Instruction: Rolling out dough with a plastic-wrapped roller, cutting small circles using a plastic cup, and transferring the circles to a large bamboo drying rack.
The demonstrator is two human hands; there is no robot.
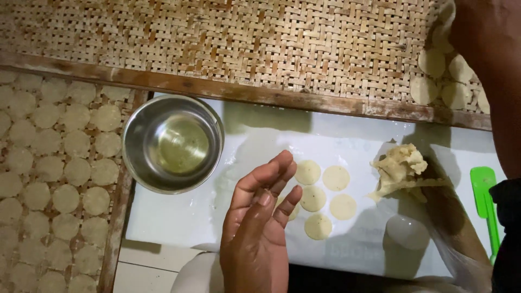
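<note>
My left hand [255, 228] hovers at bottom centre over a white sheet [179, 217], fingers apart and slightly curled, holding nothing. Just right of its fingertips, several thin round dough discs [335, 178] lie flat on the sheet. At the right, my right hand [432, 183] lies mostly in shadow, closed on a ragged lump of pale dough [399, 165] held just above the sheet. A steel bowl [142, 163] holding a little yellowish liquid stands left of my left hand, on the sheet's corner.
A woven bamboo tray [116, 228] on the left is covered with several rows of dough discs. Another woven tray [244, 38] spans the back, with a few discs [434, 81] at its right end. A green spatula [484, 209] lies far right. Another person's arm [496, 70] reaches in at top right.
</note>
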